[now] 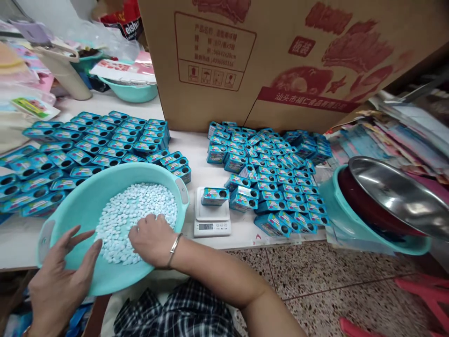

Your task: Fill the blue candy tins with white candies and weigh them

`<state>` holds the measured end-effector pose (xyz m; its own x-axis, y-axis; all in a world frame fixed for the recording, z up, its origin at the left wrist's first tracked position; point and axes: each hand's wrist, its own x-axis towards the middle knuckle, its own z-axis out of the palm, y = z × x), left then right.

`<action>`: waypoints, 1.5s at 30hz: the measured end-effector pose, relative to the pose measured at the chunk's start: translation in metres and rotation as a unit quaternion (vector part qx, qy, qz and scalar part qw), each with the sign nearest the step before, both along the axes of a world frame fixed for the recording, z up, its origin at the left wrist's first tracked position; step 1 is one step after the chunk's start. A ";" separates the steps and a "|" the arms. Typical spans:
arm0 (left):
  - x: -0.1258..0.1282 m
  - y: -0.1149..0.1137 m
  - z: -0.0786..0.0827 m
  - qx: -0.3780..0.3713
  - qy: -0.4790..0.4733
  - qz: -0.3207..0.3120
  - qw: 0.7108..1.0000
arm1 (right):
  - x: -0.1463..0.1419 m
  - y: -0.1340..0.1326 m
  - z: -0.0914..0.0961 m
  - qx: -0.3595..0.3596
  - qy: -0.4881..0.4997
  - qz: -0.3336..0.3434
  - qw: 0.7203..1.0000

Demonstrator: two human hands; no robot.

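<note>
Turquoise basin [87, 201] at lower left holds pale blue tablets [135, 210]; the right hand [152, 239] curls loosely into them, the left hand [59, 281] rests spread-fingered on its rim. One blue tin [215, 196] sits on a scale [212, 219] reading roughly 164; the carton [280, 56] carries Chinese print.

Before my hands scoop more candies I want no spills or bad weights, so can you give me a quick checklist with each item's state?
1. Basin steadied: ok, left hand is on its near rim.
2. Right hand on the candies: ok, fingers rest in the pile.
3. Tin on the scale: ok, it sits on the platform.
4. Scale reading: cannot tell, digits are too small.
5. Basin fully on the table: not ok, it overhangs the near edge.
</note>
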<state>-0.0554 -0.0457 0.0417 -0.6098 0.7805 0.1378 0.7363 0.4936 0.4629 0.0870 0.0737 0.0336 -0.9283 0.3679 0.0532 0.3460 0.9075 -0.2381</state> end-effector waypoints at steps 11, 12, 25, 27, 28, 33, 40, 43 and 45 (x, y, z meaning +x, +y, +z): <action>-0.006 0.000 0.003 -0.005 -0.083 0.034 0.996 | 0.145 0.069 0.016 0.065 0.157 -0.298 0.939; -0.007 0.001 0.004 -0.004 -0.101 0.023 0.995 | 0.155 0.075 0.008 0.064 0.129 -0.303 0.942; 0.052 0.084 0.049 0.189 -0.346 -0.212 0.894 | 0.085 0.043 0.062 -0.303 0.426 -0.234 0.820; 0.044 0.086 0.055 0.181 -0.353 -0.187 0.899 | 0.056 0.029 0.054 -0.458 0.489 -0.219 0.710; 0.037 0.085 0.059 0.175 -0.342 -0.175 0.907 | 0.043 0.023 0.047 -0.535 0.518 -0.213 0.632; 0.007 0.067 0.093 0.154 -0.108 -0.255 0.948 | -0.012 0.009 0.017 -0.802 0.510 -0.192 0.244; -0.004 0.056 0.113 0.014 0.021 -0.353 0.935 | -0.054 0.003 0.007 -0.833 0.496 -0.208 0.126; -0.007 0.051 0.111 -0.018 0.054 -0.348 0.936 | -0.061 0.002 0.000 -0.847 0.468 -0.230 0.106; -0.007 0.048 0.109 -0.033 0.058 -0.345 0.936 | -0.063 0.001 -0.003 -0.855 0.450 -0.238 0.100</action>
<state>-0.0623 0.0027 0.1509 0.0588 0.9922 0.1098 0.9335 -0.0937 0.3461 0.0237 0.0746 0.0305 -0.6863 0.5444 -0.4824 -0.6064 -0.7944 -0.0337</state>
